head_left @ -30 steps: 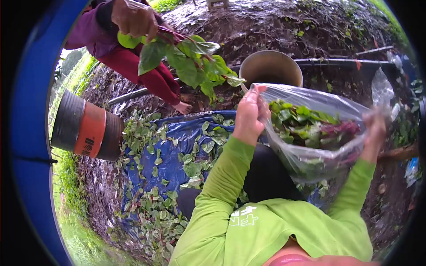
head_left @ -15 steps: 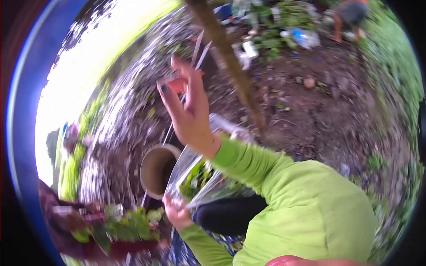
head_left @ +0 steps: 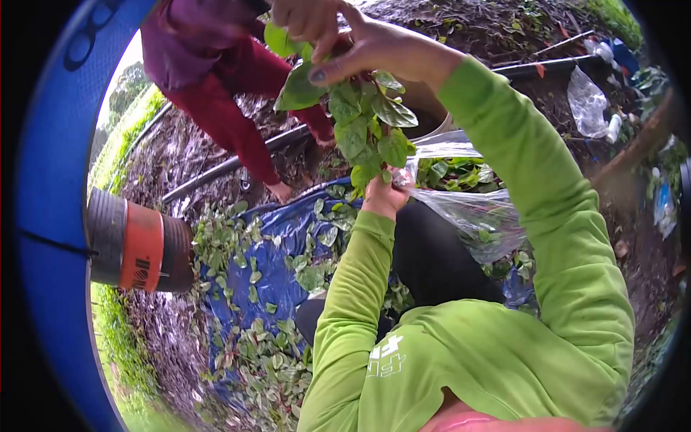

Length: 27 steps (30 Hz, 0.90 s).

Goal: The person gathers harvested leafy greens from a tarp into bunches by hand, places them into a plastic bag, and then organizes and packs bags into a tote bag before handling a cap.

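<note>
Ground (head_left: 165, 324): dark, rough, wet-looking soil. Sheet (head_left: 277, 277): blue, creased, glossy plastic, strewn with loose leaves (head_left: 259, 360), green, some paler. Drum (head_left: 106, 237): black, ribbed, with an orange band; stands beside the sheet. Bag (head_left: 479, 216): clear, thin, wrinkled plastic, before the seated wearer's dark-clad knee (head_left: 435, 259); green leaves show inside.

Bunch (head_left: 353, 133): broad, smooth, pointed green leaves, hanging tips down, held above the sheet, just beside the bag's near-left edge. Bucket (head_left: 440, 128): round, pale-rimmed, partly hidden behind the bunch and the right arm.

Right hand (head_left: 392, 50): bare, reaching across to the top of the bunch, thumb extended in front of it, fingers partly hidden; whether it is closed cannot be told. Other person's hand (head_left: 306, 21): fingers curled at the bunch's top, meeting the right hand. Left hand (head_left: 384, 194): bare, closed, gripping the gathered edge of the bag, directly below the lowest leaves.
</note>
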Tool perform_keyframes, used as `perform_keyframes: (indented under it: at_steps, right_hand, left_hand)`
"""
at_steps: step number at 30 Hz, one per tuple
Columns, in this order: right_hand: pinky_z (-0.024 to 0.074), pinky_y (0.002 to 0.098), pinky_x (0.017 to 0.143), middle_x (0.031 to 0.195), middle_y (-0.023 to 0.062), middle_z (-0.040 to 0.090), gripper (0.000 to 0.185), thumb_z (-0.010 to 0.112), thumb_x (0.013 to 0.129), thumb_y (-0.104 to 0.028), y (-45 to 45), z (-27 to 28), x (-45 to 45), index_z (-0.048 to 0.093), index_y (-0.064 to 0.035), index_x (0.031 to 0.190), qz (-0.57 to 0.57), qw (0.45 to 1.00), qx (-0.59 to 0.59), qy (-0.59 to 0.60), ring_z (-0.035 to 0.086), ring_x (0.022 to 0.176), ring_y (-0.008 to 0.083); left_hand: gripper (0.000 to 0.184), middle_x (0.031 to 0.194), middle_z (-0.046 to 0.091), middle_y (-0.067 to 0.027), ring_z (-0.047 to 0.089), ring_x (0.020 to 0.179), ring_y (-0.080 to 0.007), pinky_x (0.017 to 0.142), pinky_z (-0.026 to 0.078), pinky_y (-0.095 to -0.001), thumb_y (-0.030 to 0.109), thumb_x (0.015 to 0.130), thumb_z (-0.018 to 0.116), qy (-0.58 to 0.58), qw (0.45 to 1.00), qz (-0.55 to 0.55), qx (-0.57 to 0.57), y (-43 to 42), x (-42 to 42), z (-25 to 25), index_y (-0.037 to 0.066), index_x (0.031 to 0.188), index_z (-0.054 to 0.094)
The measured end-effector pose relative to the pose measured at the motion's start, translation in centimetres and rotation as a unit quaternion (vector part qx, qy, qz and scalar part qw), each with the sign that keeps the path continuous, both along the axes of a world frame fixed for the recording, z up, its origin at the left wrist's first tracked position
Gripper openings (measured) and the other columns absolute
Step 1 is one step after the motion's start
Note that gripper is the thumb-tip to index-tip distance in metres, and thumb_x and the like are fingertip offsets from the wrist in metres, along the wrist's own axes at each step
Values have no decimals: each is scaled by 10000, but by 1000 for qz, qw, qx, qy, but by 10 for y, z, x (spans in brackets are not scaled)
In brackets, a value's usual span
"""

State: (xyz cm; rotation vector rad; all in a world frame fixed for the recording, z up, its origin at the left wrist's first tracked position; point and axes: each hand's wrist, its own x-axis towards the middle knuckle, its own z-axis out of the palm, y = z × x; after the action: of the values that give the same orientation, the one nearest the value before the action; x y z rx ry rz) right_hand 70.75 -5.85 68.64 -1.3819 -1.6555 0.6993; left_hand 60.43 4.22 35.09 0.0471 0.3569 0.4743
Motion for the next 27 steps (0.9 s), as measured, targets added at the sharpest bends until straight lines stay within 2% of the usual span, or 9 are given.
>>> perform_keyframes:
  at_steps: [5, 9, 11, 14, 18, 19, 23, 24, 27]
  right_hand:
    - [495, 314, 838, 996, 45, 648, 354, 777, 848, -118, 69, -60, 28, 605, 26, 1122, 91, 974, 167, 122, 576, 933, 124]
    - [489, 290, 841, 1008, 43, 655, 356, 715, 870, -39, 25, -80, 34, 587, 1, 1200, -88, 931, 342, 96, 568, 969, 111]
    - [500, 313, 879, 1054, 89, 680, 336, 710, 864, -90, -15, -91, 30, 617, -18, 1179, -164, 925, 294, 178, 612, 1019, 158]
    - [485, 406, 999, 1249, 170, 617, 734, 783, 868, -401, -38, -153, 52, 460, 17, 1379, -152, 879, 318, 321, 607, 1150, 280]
    - [496, 363, 995, 1183, 123, 655, 308, 728, 835, -58, -116, -283, 124, 590, -22, 1108, -29, 977, 98, 186, 626, 1116, 238]
    - [499, 352, 994, 1166, 111, 665, 240, 715, 827, 27, -133, -305, 144, 622, -32, 1040, 10, 995, 33, 91, 631, 1107, 227]
    - [523, 290, 892, 990, 38, 702, 226, 687, 810, 111, -131, -296, 197, 680, -55, 962, -75, 995, -67, -9, 640, 959, 130]
    - [520, 279, 870, 954, 29, 702, 201, 713, 798, 97, -119, -278, 203, 683, -55, 927, -99, 992, -60, -57, 638, 923, 119]
    - [535, 272, 651, 946, -7, 713, 152, 738, 869, -98, -95, -263, 211, 705, -91, 1017, -275, 946, -35, 167, 670, 828, 113]
  left_hand:
    - [255, 889, 606, -81, 587, 738, -231, 646, 503, -395, 262, 932, 659, -45, 997, -47, 44, -3, -2, 6, 56, 1082, 634]
    - [323, 1032, 595, -106, 576, 897, -258, 780, 478, -447, 304, 955, 623, 8, 993, -56, 107, -7, 1, 21, 58, 1163, 602]
    - [357, 1103, 590, -118, 570, 976, -271, 847, 466, -472, 325, 966, 605, 31, 989, -58, 134, -11, 4, 27, 58, 1203, 586]
    - [409, 1210, 582, -137, 561, 1095, -291, 948, 447, -511, 356, 983, 578, 66, 979, -64, 184, -16, 10, 37, 59, 1264, 562]
    - [479, 1353, 572, -162, 550, 1254, -318, 1082, 422, -563, 398, 1005, 543, 117, 967, -46, 222, -24, 17, 63, 60, 1345, 530]
    - [404, 1042, 670, -112, 661, 975, -276, 861, 553, -503, 395, 1040, 514, 121, 978, -24, 170, -29, 17, 73, 80, 1281, 592]
    - [281, 697, 467, 38, 438, 525, -94, 452, 406, -268, 353, 1024, 577, 126, 957, -73, 249, -25, 31, 78, 171, 1226, 647]
    - [276, 678, 436, 48, 417, 518, -84, 444, 379, -259, 353, 1017, 590, 126, 952, -89, 264, -29, 29, 85, 178, 1221, 654]
    - [268, 621, 378, 82, 353, 490, -45, 420, 285, -222, 346, 991, 641, 150, 941, -119, 280, -35, 27, 96, 186, 1202, 680]
